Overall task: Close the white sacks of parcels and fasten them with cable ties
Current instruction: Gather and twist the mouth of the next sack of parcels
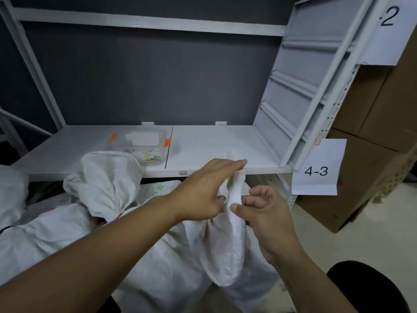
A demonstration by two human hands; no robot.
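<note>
A white woven sack [223,251] stands in front of me with its mouth gathered into an upright neck [235,188]. My left hand [203,193] reaches across from the left, fingers stretched along the top of the neck and thumb against its side. My right hand [264,211] pinches the neck from the right, thumb pressed on the fabric and fingers curled. To the left lies a second white sack [106,177], its neck bunched and tied [117,210]. No cable tie shows in either hand.
A white metal shelf [214,145] runs behind the sacks, carrying a clear plastic box with orange clips [144,143]. More white sacks [33,240] lie at the left. Cardboard boxes [372,154] stack up at the right behind a paper label reading 4-3 [316,170].
</note>
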